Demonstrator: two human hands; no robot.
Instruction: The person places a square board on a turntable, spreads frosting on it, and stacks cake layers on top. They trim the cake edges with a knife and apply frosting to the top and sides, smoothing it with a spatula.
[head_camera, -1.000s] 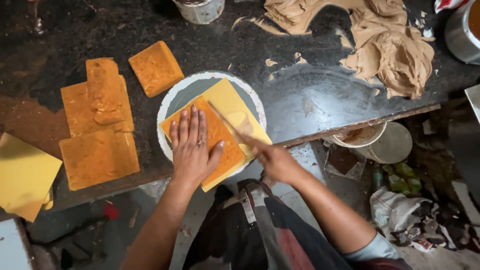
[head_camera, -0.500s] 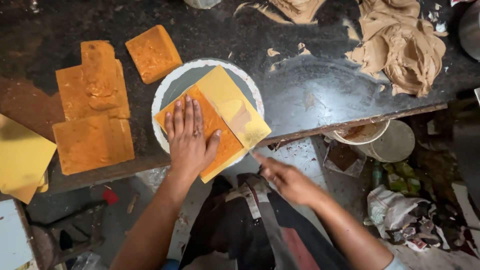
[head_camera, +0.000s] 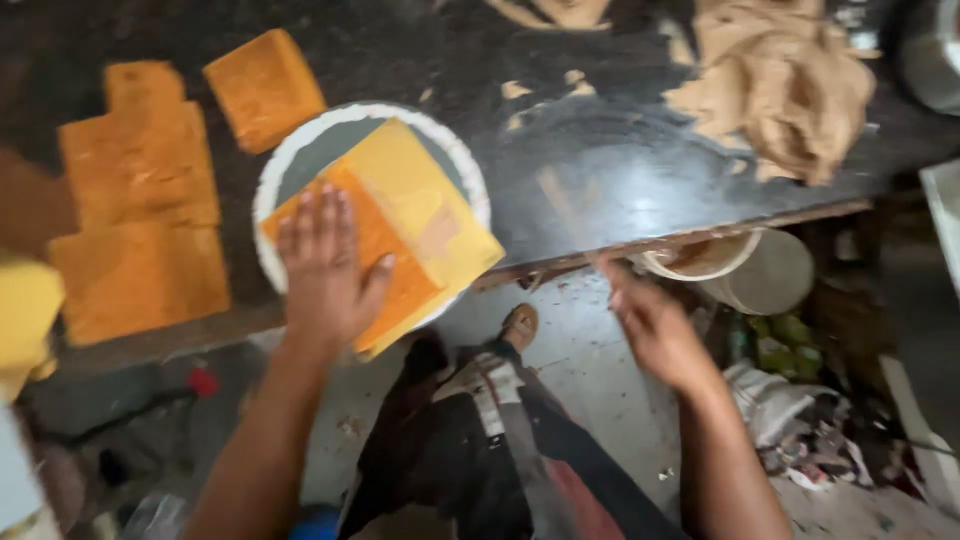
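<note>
My left hand (head_camera: 328, 270) lies flat, fingers spread, on an orange slab (head_camera: 385, 265) that rests on a round white-rimmed disc (head_camera: 290, 165) at the front of a dark worktable (head_camera: 600, 170). A paler yellow slab (head_camera: 420, 205) lies across the orange one, reaching over the table edge. My right hand (head_camera: 650, 325) hangs below the table edge to the right, fingers loosely apart, holding nothing. The picture is blurred by motion.
Several orange slabs (head_camera: 140, 200) lie on the table to the left, one square block (head_camera: 265, 85) behind the disc. A yellow piece (head_camera: 25, 310) sits at the far left. Brown clay lumps (head_camera: 785, 85) lie at the back right. A bucket (head_camera: 745, 270) stands below the table.
My right hand has left the yellow slab, dropped below the table edge and moved right. My left hand has stayed pressed on the orange slab.
</note>
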